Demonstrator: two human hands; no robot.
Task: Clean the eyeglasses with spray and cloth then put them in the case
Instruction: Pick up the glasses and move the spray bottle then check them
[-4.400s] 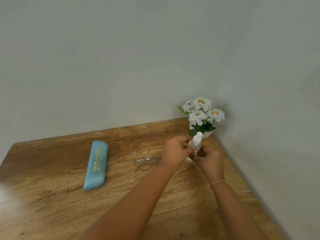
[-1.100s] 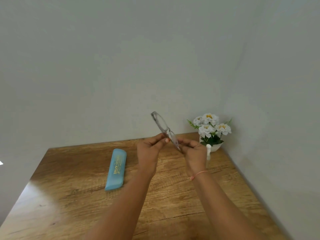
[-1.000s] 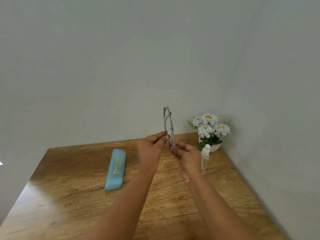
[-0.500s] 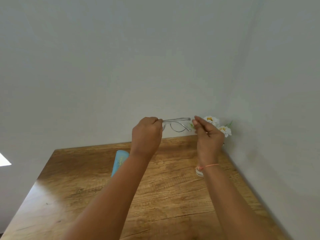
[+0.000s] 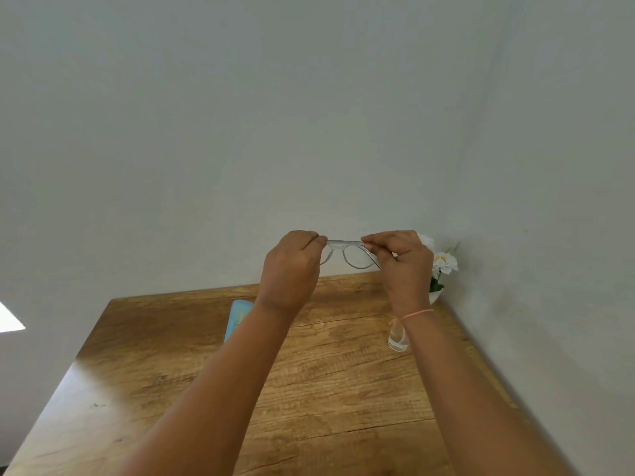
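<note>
Now inspecting: both hands, left (image 5: 290, 266) and right (image 5: 405, 261), pinch glasses (image 5: 350, 254) above table (image 5: 336, 389); next, likely reach for spray (image 5: 397, 338) beneath right wrist.

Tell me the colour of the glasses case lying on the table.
Light blue; the case shows in the head view, partly hidden behind the left forearm.

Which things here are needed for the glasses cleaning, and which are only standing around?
Needed: eyeglasses, held up by left hand and right hand; spray bottle; blue case. No cloth visible.
Standing around: flower pot, wooden table.
</note>
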